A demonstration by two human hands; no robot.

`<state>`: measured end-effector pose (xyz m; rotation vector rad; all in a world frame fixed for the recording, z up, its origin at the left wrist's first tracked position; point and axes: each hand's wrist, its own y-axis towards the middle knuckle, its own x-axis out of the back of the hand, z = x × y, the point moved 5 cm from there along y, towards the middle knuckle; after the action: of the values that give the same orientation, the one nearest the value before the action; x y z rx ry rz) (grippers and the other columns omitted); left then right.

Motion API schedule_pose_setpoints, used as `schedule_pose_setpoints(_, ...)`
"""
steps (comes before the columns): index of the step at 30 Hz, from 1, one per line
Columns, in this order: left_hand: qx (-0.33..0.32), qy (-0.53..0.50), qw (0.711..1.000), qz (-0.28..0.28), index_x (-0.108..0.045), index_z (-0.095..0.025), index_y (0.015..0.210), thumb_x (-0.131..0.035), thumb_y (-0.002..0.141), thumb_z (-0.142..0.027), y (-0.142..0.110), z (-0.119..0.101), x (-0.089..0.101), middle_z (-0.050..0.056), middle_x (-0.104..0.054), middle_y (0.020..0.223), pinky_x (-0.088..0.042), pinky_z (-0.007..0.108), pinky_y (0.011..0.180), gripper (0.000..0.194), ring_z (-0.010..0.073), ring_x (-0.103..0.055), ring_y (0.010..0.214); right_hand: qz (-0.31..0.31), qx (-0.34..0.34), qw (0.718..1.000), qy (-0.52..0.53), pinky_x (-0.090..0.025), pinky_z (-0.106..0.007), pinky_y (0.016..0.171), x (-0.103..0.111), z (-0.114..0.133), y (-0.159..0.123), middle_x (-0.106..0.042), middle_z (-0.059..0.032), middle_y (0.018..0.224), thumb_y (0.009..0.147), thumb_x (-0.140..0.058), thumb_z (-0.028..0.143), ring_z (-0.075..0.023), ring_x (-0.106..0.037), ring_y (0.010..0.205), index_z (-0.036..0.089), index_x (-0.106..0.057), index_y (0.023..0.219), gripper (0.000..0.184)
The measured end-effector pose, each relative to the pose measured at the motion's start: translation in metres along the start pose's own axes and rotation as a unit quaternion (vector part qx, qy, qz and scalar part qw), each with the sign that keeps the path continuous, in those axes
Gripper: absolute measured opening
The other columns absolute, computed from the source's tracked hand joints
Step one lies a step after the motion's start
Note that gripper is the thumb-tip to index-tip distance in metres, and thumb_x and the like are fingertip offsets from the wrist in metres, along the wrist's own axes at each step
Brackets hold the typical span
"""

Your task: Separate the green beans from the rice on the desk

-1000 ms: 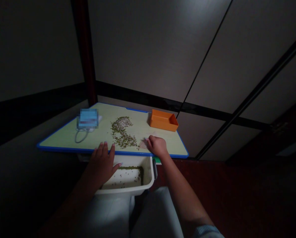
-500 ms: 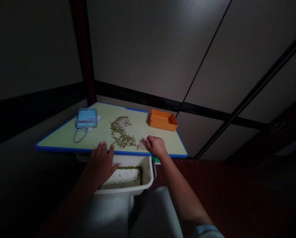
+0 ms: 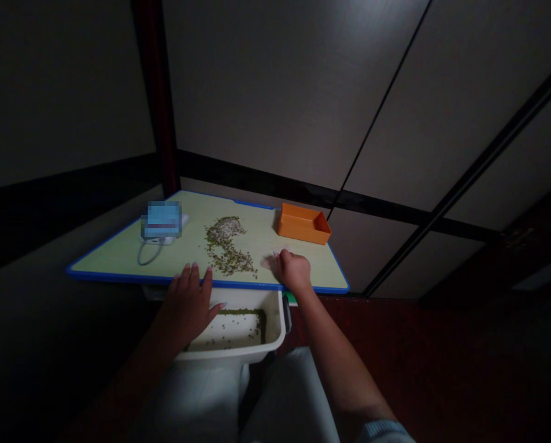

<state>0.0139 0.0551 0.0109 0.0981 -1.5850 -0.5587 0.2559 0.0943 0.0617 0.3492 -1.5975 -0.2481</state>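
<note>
Left fingers spread over the blue edge; right fingers seemingly grip something pale beside open board.

My curled right hand conceals its palm; the pale patch beside it is too faint to identify. My left hand covers part of the white bin. Pixelation obscures the blue object. Individual grains are indistinct. The bottom edge crops my right sleeve.
</note>
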Motion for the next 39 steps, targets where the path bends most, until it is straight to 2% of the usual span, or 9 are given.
schedule_pose_setpoints(6, 0.005, 0.01, 1.0, 0.017, -0.043, -0.001, 0.137, -0.059, 0.074, -0.046, 0.001, -0.003, 0.003, 0.037, -0.041, 0.146, -0.034, 0.058, 0.109, 0.079, 0.0476, -0.037, 0.14, 0.005, 0.086, 0.996, 0.021, -0.03, -0.027, 0.063, 0.001, 0.008, -0.002, -0.075, -0.008, 0.088, 0.102, -0.035, 0.04, -0.017, -0.066, 0.078, 0.02, -0.066, 0.097, 0.037)
schedule_pose_setpoints(9, 0.005, 0.009, 1.0, 0.02, -0.043, -0.002, 0.138, -0.058, 0.075, -0.045, 0.002, -0.003, 0.004, 0.037, -0.04, 0.146, -0.034, 0.059, 0.109, 0.078, 0.0477, -0.038, 0.14, 0.005, 0.071, 0.997, 0.013, -0.029, -0.027, 0.062, 0.0, 0.007, -0.001, -0.075, -0.0078, 0.089, 0.102, -0.034, 0.04, -0.0172, -0.066, 0.077, 0.02, -0.065, 0.096, 0.037)
schedule_pose_setpoints(13, 0.008, 0.007, 1.0, 0.019, -0.044, -0.002, 0.137, -0.058, 0.075, -0.045, 0.001, -0.003, 0.003, 0.036, -0.04, 0.146, -0.034, 0.06, 0.109, 0.077, 0.0478, -0.037, 0.14, -0.009, 0.006, 1.0, -0.004, -0.028, -0.027, 0.061, 0.0, 0.0, 0.0, -0.075, -0.0094, 0.09, 0.102, -0.035, 0.039, -0.0173, -0.066, 0.075, 0.019, -0.064, 0.097, 0.036)
schedule_pose_setpoints(15, 0.009, 0.006, 1.0, 0.016, -0.043, -0.003, 0.138, -0.057, 0.075, -0.046, 0.001, -0.002, 0.002, 0.036, -0.04, 0.147, -0.034, 0.06, 0.109, 0.077, 0.0471, -0.037, 0.141, -0.014, -0.004, 1.0, -0.007, -0.028, -0.027, 0.062, 0.0, -0.001, 0.0, -0.075, -0.0106, 0.092, 0.102, -0.035, 0.038, -0.0173, -0.066, 0.075, 0.018, -0.064, 0.097, 0.035)
schedule_pose_setpoints(20, 0.008, -0.001, 1.0, 0.01, -0.042, -0.003, 0.138, -0.058, 0.074, -0.046, 0.001, -0.002, 0.0, 0.035, -0.04, 0.147, -0.033, 0.06, 0.109, 0.079, 0.0466, -0.036, 0.141, 0.008, 0.041, 0.999, -0.004, -0.029, -0.027, 0.063, -0.001, 0.003, 0.0, -0.075, -0.0091, 0.09, 0.102, -0.034, 0.04, -0.0176, -0.066, 0.077, 0.019, -0.065, 0.097, 0.037)
schedule_pose_setpoints(28, 0.01, -0.013, 1.0, 0.004, -0.042, -0.004, 0.139, -0.058, 0.074, -0.047, 0.0, 0.0, -0.002, 0.034, -0.039, 0.148, -0.033, 0.06, 0.11, 0.079, 0.0463, -0.035, 0.142, 0.042, 0.036, 0.998, -0.003, -0.033, -0.026, 0.063, -0.003, 0.008, 0.01, -0.075, -0.008, 0.096, 0.102, -0.033, 0.044, -0.0176, -0.067, 0.079, 0.022, -0.064, 0.104, 0.038)
schedule_pose_setpoints(34, 0.007, 0.001, 1.0, 0.006, -0.042, -0.004, 0.139, -0.06, 0.073, -0.047, -0.001, -0.001, -0.002, 0.034, -0.041, 0.147, -0.032, 0.056, 0.111, 0.08, 0.0448, -0.037, 0.141, 0.048, 0.068, 0.997, 0.011, -0.033, -0.026, 0.063, -0.002, 0.017, 0.016, -0.075, -0.0069, 0.098, 0.103, -0.033, 0.044, -0.0171, -0.068, 0.084, 0.022, -0.063, 0.103, 0.037)
schedule_pose_setpoints(39, 0.006, 0.0, 1.0, 0.004, -0.041, -0.006, 0.139, -0.058, 0.074, -0.047, -0.002, 0.001, -0.006, 0.033, -0.039, 0.149, -0.031, 0.057, 0.112, 0.079, 0.0437, -0.035, 0.143, 0.041, 0.079, 0.996, 0.03, -0.032, -0.025, 0.064, -0.003, 0.015, 0.014, -0.075, -0.0053, 0.098, 0.102, -0.035, 0.045, -0.0159, -0.066, 0.084, 0.023, -0.065, 0.101, 0.037)
